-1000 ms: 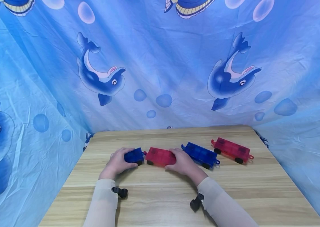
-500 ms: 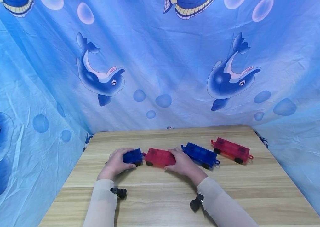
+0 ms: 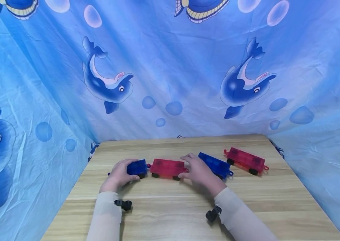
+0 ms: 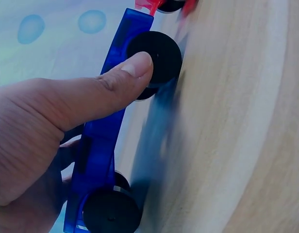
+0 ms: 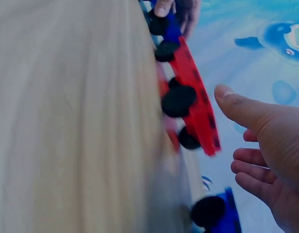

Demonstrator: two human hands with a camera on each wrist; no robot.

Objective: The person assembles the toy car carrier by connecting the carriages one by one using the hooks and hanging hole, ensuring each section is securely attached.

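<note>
My left hand [image 3: 118,174] grips a translucent blue toy train car [image 3: 137,167], its thumb lying against a black wheel [image 4: 161,56] in the left wrist view. Directly right of that car stands a red toy train car [image 3: 167,168], and the red hook between them meets the blue car's end. My right hand [image 3: 200,172] hovers at the red car's right end with thumb and fingers spread. In the right wrist view a gap shows between this hand and the red car [image 5: 198,92]. Part of a second blue car [image 3: 215,164] is hidden behind the right hand.
Another red car [image 3: 245,160] stands angled at the back right, a hook on one end and a loop on the other. All the cars are on a wooden table [image 3: 164,214]. A blue cloth [image 3: 170,73] printed with dolphins hangs behind and at the sides.
The left hand and the joined blue and red cars have slid a little left. My right hand has let go of the red car and moved slightly right, fingers spreading.
</note>
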